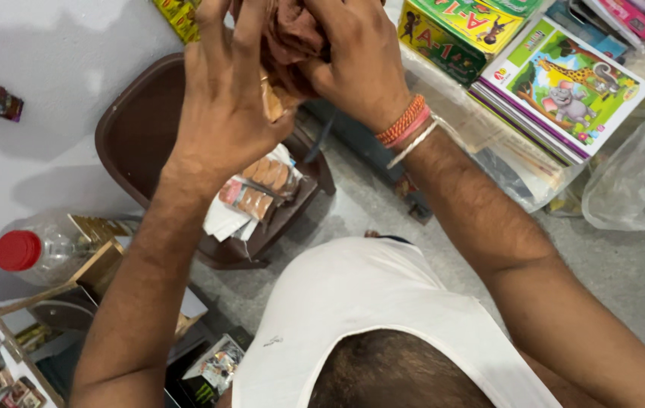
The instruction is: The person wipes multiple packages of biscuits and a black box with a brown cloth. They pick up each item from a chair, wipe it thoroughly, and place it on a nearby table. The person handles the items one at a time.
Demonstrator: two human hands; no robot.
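Observation:
Both of my hands are raised near the top of the head view and clutch a bunched brown cloth (292,38). My left hand (220,98) grips it from the left with curled fingers. On its right side, my right hand (360,64) is closed over the cloth; orange, pink and white thread bands (407,128) circle that wrist. Something tan shows under the cloth between my hands. Below, between my forearms, is a person in a white shirt (360,302) with dark hair (398,374).
A brown plastic chair (133,128) holds small snack packets (258,189) and paper. A clear jar with a red lid (18,251) and a cardboard box (73,295) are at the left. Colourful picture books (564,83), green boxes (458,30) and a plastic bag (640,181) lie at the right.

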